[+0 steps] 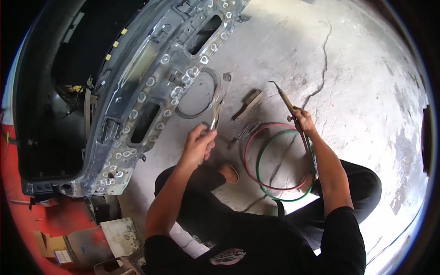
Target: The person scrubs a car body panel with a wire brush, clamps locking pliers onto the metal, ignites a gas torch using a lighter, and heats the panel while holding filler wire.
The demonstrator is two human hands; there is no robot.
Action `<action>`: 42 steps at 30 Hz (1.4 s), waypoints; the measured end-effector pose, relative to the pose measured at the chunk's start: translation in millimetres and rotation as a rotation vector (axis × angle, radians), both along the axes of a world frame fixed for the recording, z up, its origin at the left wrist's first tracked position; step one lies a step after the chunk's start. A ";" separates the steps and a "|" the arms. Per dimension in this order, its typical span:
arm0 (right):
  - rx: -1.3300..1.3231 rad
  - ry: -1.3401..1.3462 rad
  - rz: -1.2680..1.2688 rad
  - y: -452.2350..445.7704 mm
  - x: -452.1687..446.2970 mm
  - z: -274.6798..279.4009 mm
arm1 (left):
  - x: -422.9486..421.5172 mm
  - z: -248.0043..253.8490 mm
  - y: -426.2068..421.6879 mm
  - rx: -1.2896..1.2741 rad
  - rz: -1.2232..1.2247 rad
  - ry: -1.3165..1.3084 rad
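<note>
Reaching forward, left grip (200, 144) clasps a metal tool (213, 123) and right grip (304, 121) a torch (286, 99).

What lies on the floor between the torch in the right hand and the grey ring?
In the head view, a brush lies between torch and ring; the blurred tool in the left hand also crosses the view there.

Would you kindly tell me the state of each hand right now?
Left hand: closed around a slender metal tool, exact type unclear.
Right hand: closed around a brass-coloured torch.
</note>
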State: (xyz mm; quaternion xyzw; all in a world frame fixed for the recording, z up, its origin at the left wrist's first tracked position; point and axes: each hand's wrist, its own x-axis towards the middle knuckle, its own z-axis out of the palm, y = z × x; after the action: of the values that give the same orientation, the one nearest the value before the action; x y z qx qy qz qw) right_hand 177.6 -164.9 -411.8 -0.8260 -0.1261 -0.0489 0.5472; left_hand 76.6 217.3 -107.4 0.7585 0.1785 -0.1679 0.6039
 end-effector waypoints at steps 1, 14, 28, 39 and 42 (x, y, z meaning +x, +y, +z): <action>-0.101 -0.173 -0.007 -5.3 3.5 -29.6 | 0.3 -1.0 -0.8 0.027 0.001 0.018; -0.250 0.876 -0.398 -38.0 2.7 -91.3 | 9.4 -22.9 -6.1 0.039 0.078 0.140; 0.468 0.378 0.477 198.6 -16.5 165.2 | 23.5 -13.4 -30.3 -0.060 0.226 -0.176; 1.052 0.835 0.515 211.4 -33.3 238.5 | -1.5 -16.9 -44.9 -0.018 -0.021 -0.308; 1.130 0.731 0.454 215.1 -14.1 229.4 | -3.6 -6.5 -38.8 0.330 -0.081 -0.526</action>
State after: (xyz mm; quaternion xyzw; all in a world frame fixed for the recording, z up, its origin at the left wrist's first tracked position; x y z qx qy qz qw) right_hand 163.5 50.2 -182.4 -0.3326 -0.0589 0.2887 0.8959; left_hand 73.1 178.4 -113.8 0.8702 0.0104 0.0413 0.4908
